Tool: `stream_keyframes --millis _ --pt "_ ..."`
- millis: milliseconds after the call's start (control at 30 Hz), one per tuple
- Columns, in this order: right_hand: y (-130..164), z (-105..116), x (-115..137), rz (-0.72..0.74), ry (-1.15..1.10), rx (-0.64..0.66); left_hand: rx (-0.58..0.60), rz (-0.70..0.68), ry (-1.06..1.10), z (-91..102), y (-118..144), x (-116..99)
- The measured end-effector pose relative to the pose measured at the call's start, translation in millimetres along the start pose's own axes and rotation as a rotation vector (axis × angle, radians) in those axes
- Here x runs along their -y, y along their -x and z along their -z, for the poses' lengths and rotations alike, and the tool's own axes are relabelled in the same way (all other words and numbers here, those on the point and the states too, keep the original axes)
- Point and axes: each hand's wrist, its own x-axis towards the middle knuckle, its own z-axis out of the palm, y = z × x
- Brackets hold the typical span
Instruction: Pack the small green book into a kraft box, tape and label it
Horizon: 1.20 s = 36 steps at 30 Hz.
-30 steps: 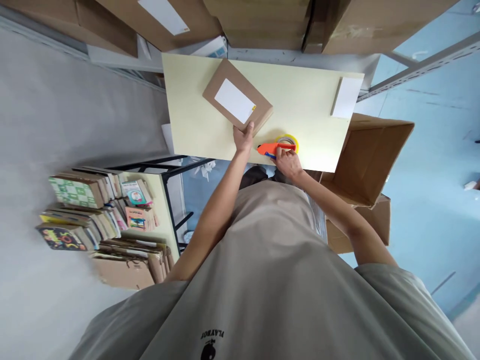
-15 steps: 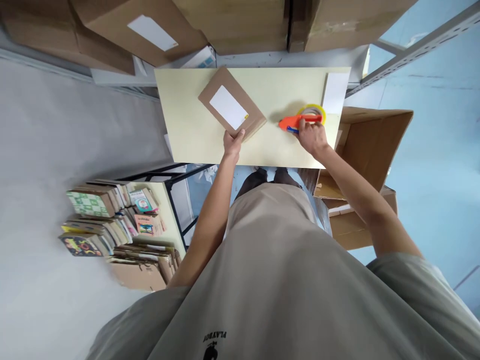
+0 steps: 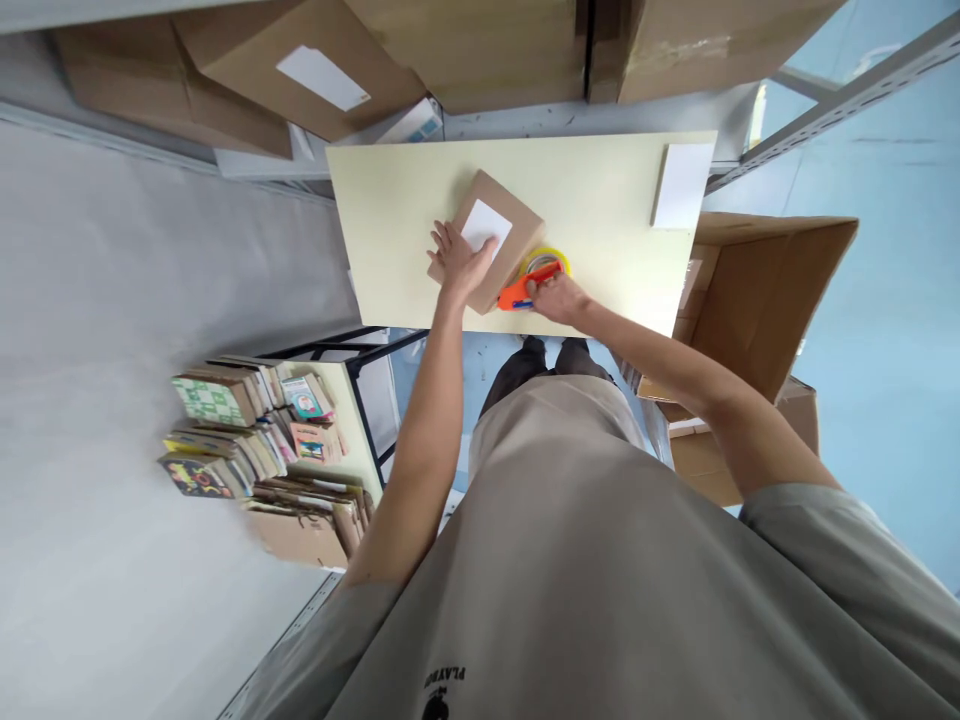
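A brown cardboard box (image 3: 495, 190) with a white label (image 3: 486, 222) lies turned at an angle on the cream table (image 3: 600, 180). Resting flat across its top and part of the label is my left hand (image 3: 463, 262), fingers spread. My right hand (image 3: 556, 297) is wrapped round an orange tape dispenser (image 3: 517, 293) with a yellow-edged roll of tape. The dispenser's front end is at the box's near right side; whether tape touches the cardboard is too small to tell.
A white flat pad (image 3: 684, 185) lies at the table's right end. Large cartons (image 3: 495, 50) fill the shelf behind. An open carton (image 3: 772, 300) stands to the right. Several books and folded cardboard (image 3: 300, 535) sit on a lower table at left.
My right hand has brought the tape dispenser left, up to the box. My left hand has gone from gripping the box's near edge to lying on its top, and the box has turned.
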Motion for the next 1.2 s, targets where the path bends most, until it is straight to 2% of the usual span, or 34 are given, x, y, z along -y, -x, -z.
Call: stream_keyframes --millis 100,167,233,300,400,500,567,667,767,933,1067,1200 --pt "-10 -1 45 0.039 -0.089 -0.018 -0.119 0.025 -0.012 -29.2 7 -21" --pt "-17 -3 64 0.038 -0.134 -0.041 -0.175 0.025 0.005 -45.1 10 -29" --pt "-19 -8 72 0.006 -0.15 -0.062 -0.196 0.021 0.031 -54.6 11 -32" --pt "-12 -18 70 -0.03 -0.161 -0.069 -0.194 0.018 0.025 -58.4 8 -29" --pt "18 -42 47 -0.062 -0.158 -0.041 -0.193 -0.004 -0.003 -59.3 3 -22" --pt "60 -66 1 -0.146 -0.148 0.01 -0.212 -0.021 -0.026 -60.8 0 -17" --pt "83 -74 -33 -0.276 -0.139 0.014 -0.209 -0.012 -0.047 -62.3 -1 -17" --pt "93 -69 -71 -0.393 -0.142 -0.093 -0.168 -0.007 -0.065 -63.2 1 -17" --pt "74 -51 -79 -0.402 -0.146 -0.183 -0.103 -0.058 -0.086 -59.6 6 -15" --pt "35 -32 -51 -0.275 -0.098 -0.159 0.042 -0.222 -0.182 -42.4 29 -4" --pt "24 -34 -11 -0.15 -0.095 -0.112 0.116 -0.334 -0.197 -33.1 60 6" --pt "11 -35 33 -0.048 -0.089 -0.081 0.15 -0.359 -0.208 -33.7 86 17"
